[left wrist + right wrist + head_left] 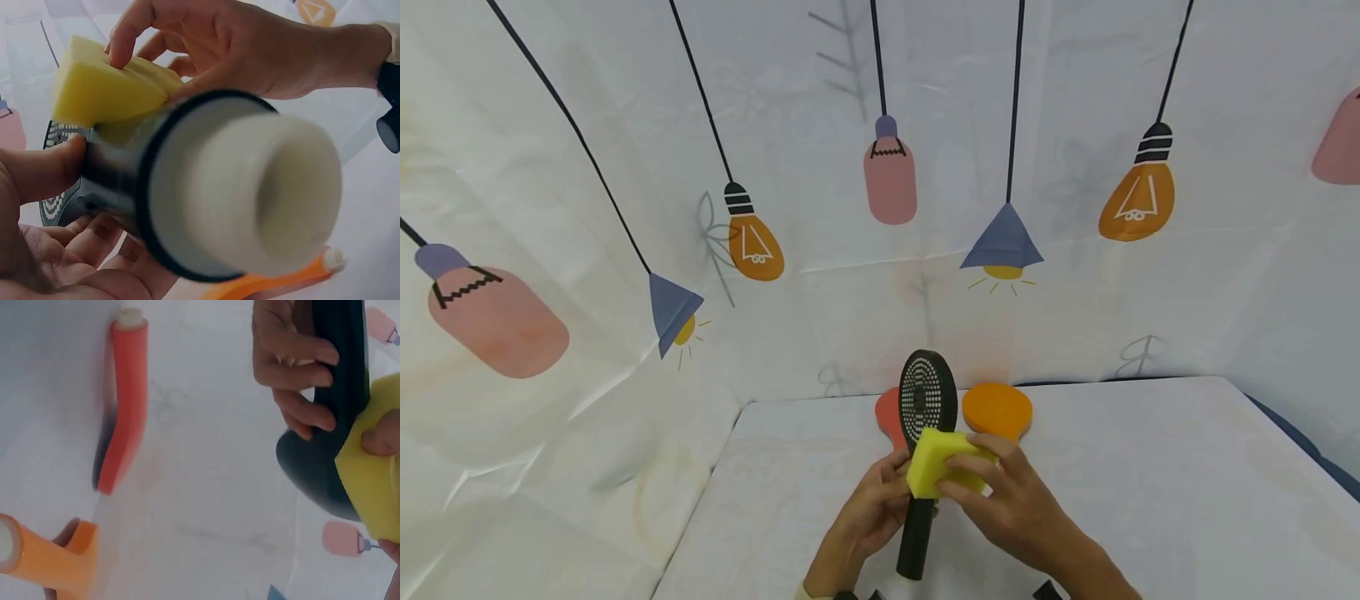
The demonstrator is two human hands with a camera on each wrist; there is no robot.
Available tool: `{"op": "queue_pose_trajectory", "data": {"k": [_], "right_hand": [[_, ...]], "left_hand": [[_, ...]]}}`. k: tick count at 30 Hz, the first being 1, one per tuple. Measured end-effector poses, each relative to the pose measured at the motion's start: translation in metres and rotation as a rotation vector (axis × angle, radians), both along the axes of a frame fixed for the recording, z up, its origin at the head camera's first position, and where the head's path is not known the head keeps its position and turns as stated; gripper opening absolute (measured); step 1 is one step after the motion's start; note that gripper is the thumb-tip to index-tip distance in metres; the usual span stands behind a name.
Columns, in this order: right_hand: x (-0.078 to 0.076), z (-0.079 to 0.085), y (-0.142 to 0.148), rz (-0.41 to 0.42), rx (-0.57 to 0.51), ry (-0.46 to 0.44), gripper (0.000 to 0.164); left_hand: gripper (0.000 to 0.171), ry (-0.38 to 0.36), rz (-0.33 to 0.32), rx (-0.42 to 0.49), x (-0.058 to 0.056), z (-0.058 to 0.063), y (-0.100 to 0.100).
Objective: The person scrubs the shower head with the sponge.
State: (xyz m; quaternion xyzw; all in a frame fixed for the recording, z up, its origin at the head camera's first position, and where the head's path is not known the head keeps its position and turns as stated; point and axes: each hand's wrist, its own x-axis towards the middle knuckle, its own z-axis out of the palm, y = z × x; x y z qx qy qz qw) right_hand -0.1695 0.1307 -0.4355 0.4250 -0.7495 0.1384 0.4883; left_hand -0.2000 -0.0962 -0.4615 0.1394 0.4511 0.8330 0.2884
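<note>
Above a table (pixel 1120 483), the left hand (pixel 876 504) clamped fingers round a black shower head (pixel 936 390); the right hand (pixel 1011 500) pinched a yellow sponge (pixel 931 468) against it. An orange shower head (pixel 997 408) lay beyond.

The shower head (pixel 929 402) is black, its face patterned with rings of pale dots; the end (pixel 228 187) of its handle is off-white. Against it, the sponge (pixel 934 461) is plain bright yellow. Beyond it to the left is a red paddle (pixel 889 414), to the right an orange paddle (pixel 997 408). The table (pixel 1150 483) beneath it is white. Behind it, the white curtain (pixel 820 317) is printed with pink lamps (pixel 891 185), orange bulbs (pixel 1137 202), blue shades (pixel 1002 237), black cords (pixel 1015 100) and faint grey sprigs (pixel 1142 354).
</note>
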Motion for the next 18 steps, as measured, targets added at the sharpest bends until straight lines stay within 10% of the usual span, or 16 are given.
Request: {"op": "queue_pose_trajectory", "data": {"k": [9, 18], "right_hand": [[-0.011, 0.009, 0.015, -0.020, -0.094, 0.093, 0.032], [-0.016, 0.010, 0.028, -0.069, -0.141, -0.074, 0.036]], "left_hand": [[0.058, -0.008, 0.031, -0.024, -0.001, 0.002, 0.004], [0.064, 0.013, 0.107, -0.096, -0.004, -0.001, 0.007]]}}
